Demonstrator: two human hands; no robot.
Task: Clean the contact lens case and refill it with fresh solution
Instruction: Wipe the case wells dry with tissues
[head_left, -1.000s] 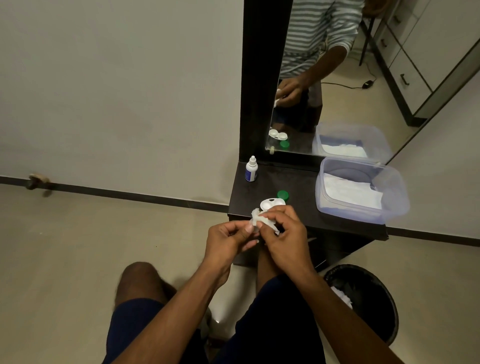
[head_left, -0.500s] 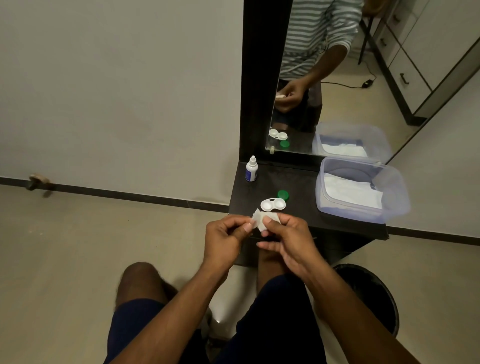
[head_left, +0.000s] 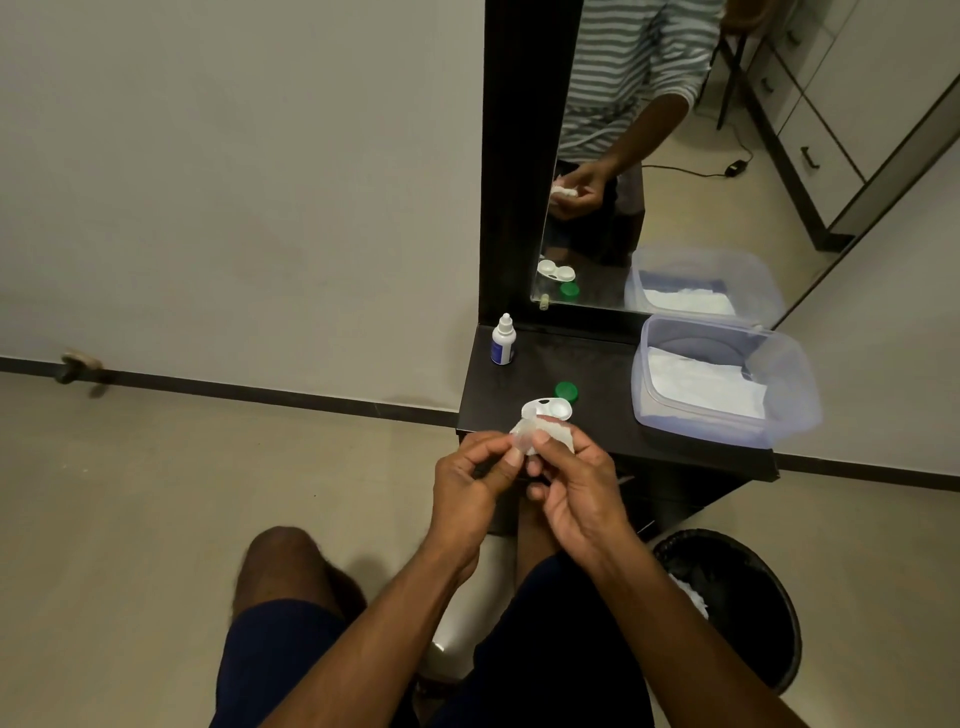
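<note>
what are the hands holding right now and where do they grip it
Both hands pinch a small white tissue at fingertip level: left hand at its left edge, right hand at its right. What it wraps cannot be told.

Both forearms reaching forward, left hand (head_left: 470, 480) and right hand (head_left: 576, 486) close together, fingers curled, fingertips pinching in a shared grip

Glossy white plastic lens case (head_left: 546, 408), translucent plastic tub (head_left: 724, 379), crumpled white tissue (head_left: 540, 435), matt dark wood-look shelf (head_left: 602, 410), reflective glass mirror (head_left: 691, 156).
</note>
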